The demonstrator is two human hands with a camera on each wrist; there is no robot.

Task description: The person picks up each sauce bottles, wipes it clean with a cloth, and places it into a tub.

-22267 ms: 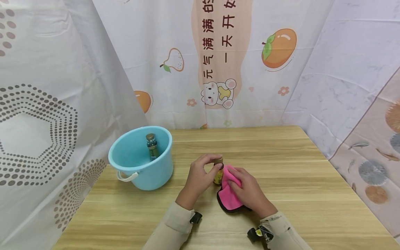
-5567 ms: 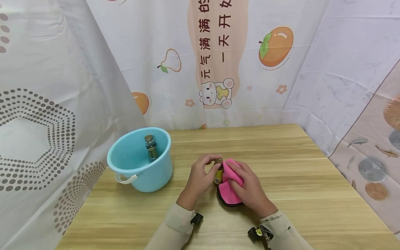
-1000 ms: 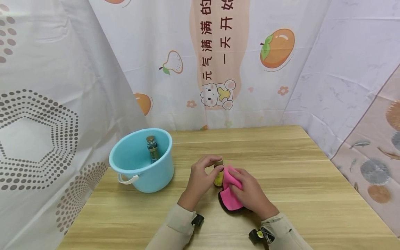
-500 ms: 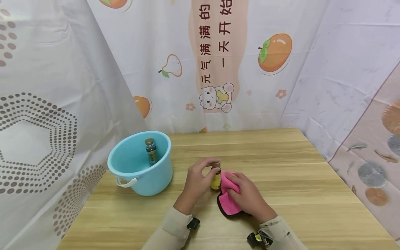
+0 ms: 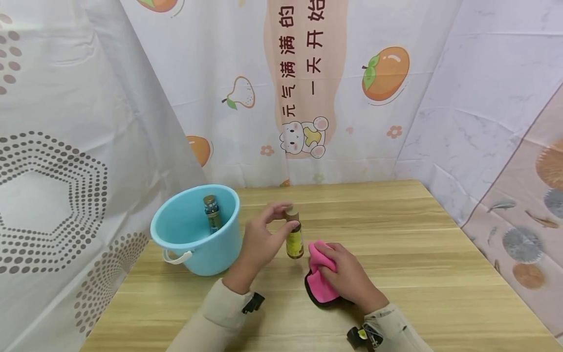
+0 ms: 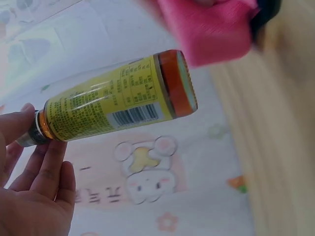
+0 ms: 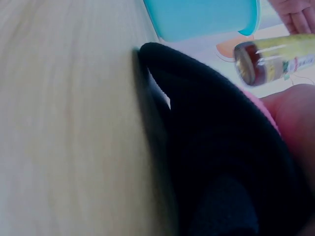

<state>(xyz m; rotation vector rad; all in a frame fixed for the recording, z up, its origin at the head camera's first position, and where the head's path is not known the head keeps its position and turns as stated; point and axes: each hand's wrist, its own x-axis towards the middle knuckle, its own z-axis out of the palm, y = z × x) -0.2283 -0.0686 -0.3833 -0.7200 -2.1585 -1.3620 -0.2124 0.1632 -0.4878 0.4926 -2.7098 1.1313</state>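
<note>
My left hand pinches a small glass bottle by its cap, between thumb and fingers. The bottle has a yellow label, and its base is lifted off the table. Up close in the left wrist view, the bottle's label shows a barcode and small print. In my right hand is a bunched pink cloth with a black edge, resting low over the table. The cloth's dark side fills much of the right wrist view and hides most of the right fingers there.
A light blue bucket with a white handle stands at the table's left. Another bottle leans upright inside it. Behind the wooden table hangs a printed curtain.
My left hand has raised the bottle from the table and carried it left, away from the cloth, toward the bucket. My right hand stays nearly in place, holding the cloth.
</note>
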